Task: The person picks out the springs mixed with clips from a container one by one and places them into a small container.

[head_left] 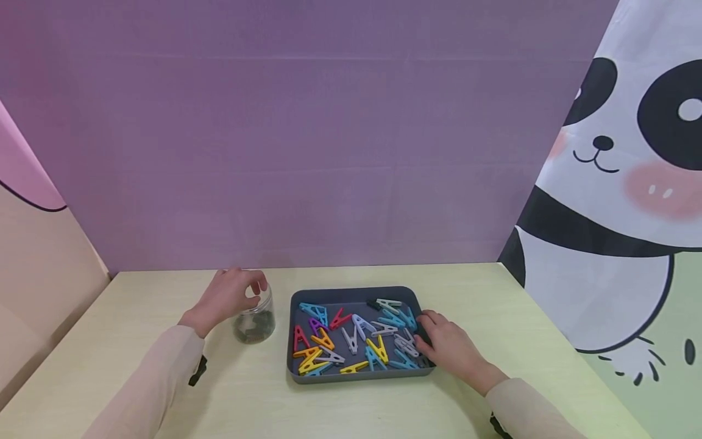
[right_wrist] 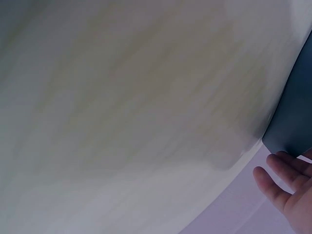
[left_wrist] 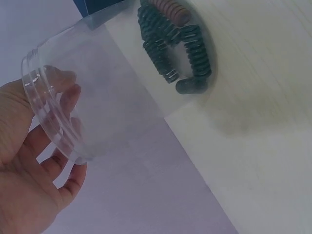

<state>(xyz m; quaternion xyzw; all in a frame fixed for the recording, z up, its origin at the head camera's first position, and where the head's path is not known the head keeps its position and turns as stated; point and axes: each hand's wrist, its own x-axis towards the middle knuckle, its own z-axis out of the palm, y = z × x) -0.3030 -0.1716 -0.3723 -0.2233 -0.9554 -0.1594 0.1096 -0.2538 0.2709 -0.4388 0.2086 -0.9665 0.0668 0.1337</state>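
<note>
A clear plastic jar [head_left: 255,323] stands left of the tray, with dark green and brown coiled pieces [left_wrist: 197,53] at its bottom. Over its mouth, my left hand [head_left: 233,296] grips the rim with bent fingers; some fingertips show through the clear wall in the left wrist view. A dark grey tray [head_left: 362,377] holds several plastic clothespins [head_left: 378,349] in blue, yellow, red, orange, purple and white. My right hand [head_left: 452,344] holds the tray's right side, thumb over the rim and fingers along the outer wall. In the right wrist view its fingertips [right_wrist: 280,163] meet the tray wall.
Jar and tray stand on a pale wooden table [head_left: 384,411]. A purple cloth backdrop [head_left: 329,152] rises behind the table's far edge, and a panda-print sheet [head_left: 603,213] hangs to the right.
</note>
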